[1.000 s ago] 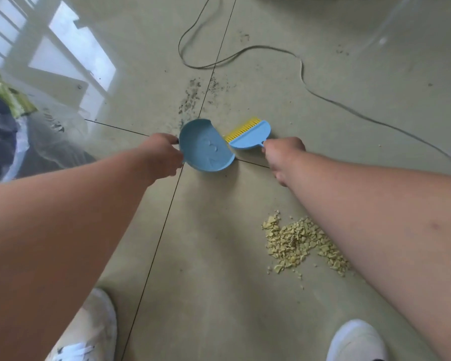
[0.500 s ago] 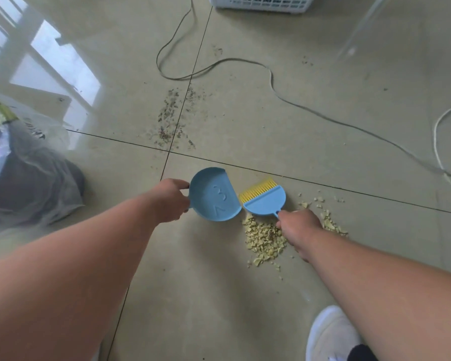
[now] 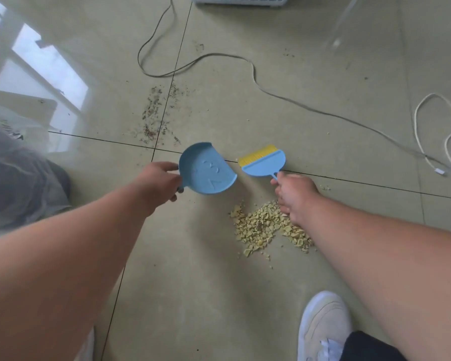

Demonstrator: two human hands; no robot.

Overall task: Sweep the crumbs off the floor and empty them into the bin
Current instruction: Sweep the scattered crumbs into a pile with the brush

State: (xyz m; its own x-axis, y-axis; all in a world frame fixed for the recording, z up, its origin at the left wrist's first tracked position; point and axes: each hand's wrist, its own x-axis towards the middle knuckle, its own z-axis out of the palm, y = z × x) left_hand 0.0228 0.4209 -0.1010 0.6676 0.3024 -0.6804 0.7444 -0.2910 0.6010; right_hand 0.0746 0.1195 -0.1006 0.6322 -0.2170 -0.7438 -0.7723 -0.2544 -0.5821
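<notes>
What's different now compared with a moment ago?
The left hand and right hand have drawn the dustpan and brush apart; a gap now shows between them. Both grips are unchanged, the pan is still empty, and the crumbs remain piled on the floor by the right hand.

Glossy pale-green tiled floor [image 3: 245, 295] lying under dark grout lines [image 3: 349, 179], window reflection [image 3: 44, 71] glaring left of their crossing, grey cable [image 3: 255, 74] snaking beyond it, white cord [image 3: 425, 105] looping far right, white slatted crate [image 3: 242, 0] sitting at the top edge.
</notes>
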